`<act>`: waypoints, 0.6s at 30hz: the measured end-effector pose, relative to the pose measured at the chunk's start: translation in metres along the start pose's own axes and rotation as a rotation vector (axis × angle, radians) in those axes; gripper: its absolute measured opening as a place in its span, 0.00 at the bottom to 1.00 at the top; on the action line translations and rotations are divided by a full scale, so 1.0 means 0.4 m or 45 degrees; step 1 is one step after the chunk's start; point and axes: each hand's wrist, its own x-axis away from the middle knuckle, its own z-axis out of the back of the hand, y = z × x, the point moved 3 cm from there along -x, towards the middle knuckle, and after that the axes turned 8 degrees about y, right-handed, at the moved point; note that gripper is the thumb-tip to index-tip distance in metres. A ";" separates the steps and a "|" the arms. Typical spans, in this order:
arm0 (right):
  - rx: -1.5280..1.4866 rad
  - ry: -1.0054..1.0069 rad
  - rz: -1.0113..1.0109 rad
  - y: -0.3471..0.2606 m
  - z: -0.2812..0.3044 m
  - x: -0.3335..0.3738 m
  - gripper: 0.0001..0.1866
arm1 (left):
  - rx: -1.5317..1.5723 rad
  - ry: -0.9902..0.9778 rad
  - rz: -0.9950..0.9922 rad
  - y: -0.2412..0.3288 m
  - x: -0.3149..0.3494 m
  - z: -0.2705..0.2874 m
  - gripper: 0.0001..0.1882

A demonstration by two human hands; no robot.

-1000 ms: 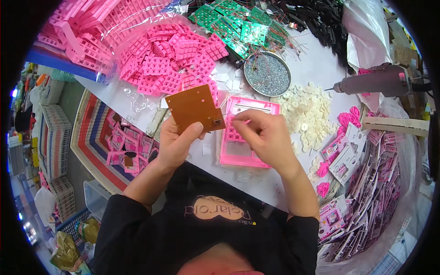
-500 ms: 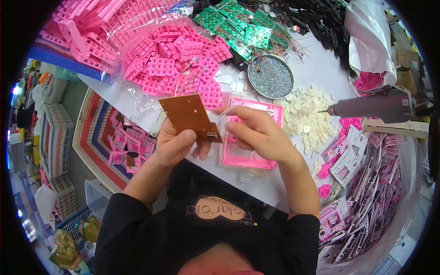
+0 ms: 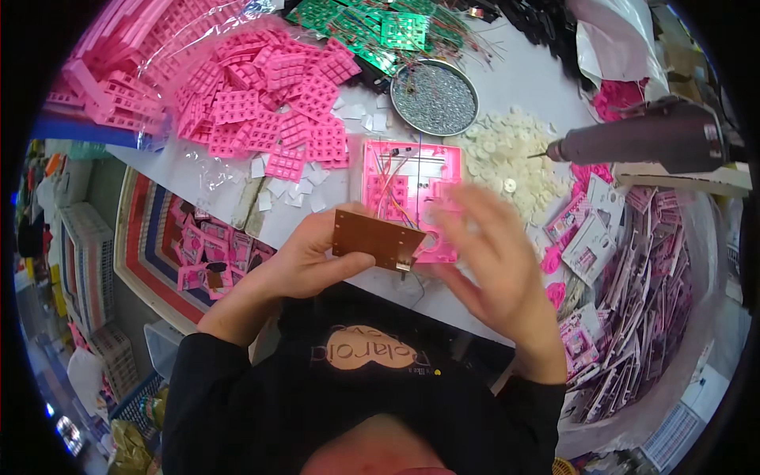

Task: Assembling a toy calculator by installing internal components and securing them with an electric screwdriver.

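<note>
A brown circuit board [image 3: 366, 241] is gripped by its left edge in my left hand [image 3: 307, 252], thumb on the near face. Thin coloured wires [image 3: 386, 190] run up behind it, over the open pink plastic case [image 3: 450, 162]. The case lies on the table, its lower part partly hidden by the board and my right hand. My right hand [image 3: 503, 265] is beside the case's right edge, close to the board's right end. Its fingers are smeared by motion, so whether they hold anything does not show.
Pink keypad pieces [image 3: 237, 107] are heaped at left, green circuit boards [image 3: 402, 32] at the back. A round dish of small screws [image 3: 435, 99] stands behind the case. Whitish discs [image 3: 514, 150], an electric screwdriver [image 3: 641, 138] and a bag of printed cards [image 3: 641, 309] are at right.
My left hand has brought the board rightward and lower, in front of the pink case. My right hand has moved away from the board toward the right. The whole view has shifted slightly.
</note>
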 end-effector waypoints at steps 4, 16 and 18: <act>-0.488 -0.386 -0.203 0.015 -0.058 0.075 0.23 | -0.249 -0.140 -0.012 0.037 0.001 -0.001 0.11; -1.231 -0.371 -0.663 0.094 -0.179 0.081 0.19 | -0.086 -0.095 0.490 -0.044 0.089 -0.069 0.18; -1.074 -0.276 -1.056 0.125 -0.172 0.058 0.16 | 0.306 -0.027 0.713 -0.071 0.118 -0.073 0.26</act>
